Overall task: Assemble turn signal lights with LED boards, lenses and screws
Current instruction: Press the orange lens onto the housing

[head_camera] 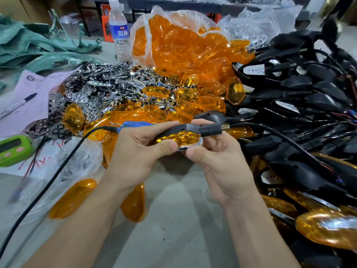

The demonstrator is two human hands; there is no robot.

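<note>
Left hand (pixel 139 151), right hand (pixel 218 163) pinching turn signal light (pixel 181 136) over table (pixel 173 219), amber lenses (pixel 189 55) left, black housings (pixel 309 89) right

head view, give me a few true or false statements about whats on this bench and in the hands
1. The left hand and right hand both hold one turn signal light. True.
2. The water bottle lies on its side. False: it stands upright at the back of the bench.
3. A clear plastic bag holds a heap of amber lenses. True.
4. The pile of black housings is on the person's left. False: it is on their right.
5. A pen lies on the pink paper. True.
</note>
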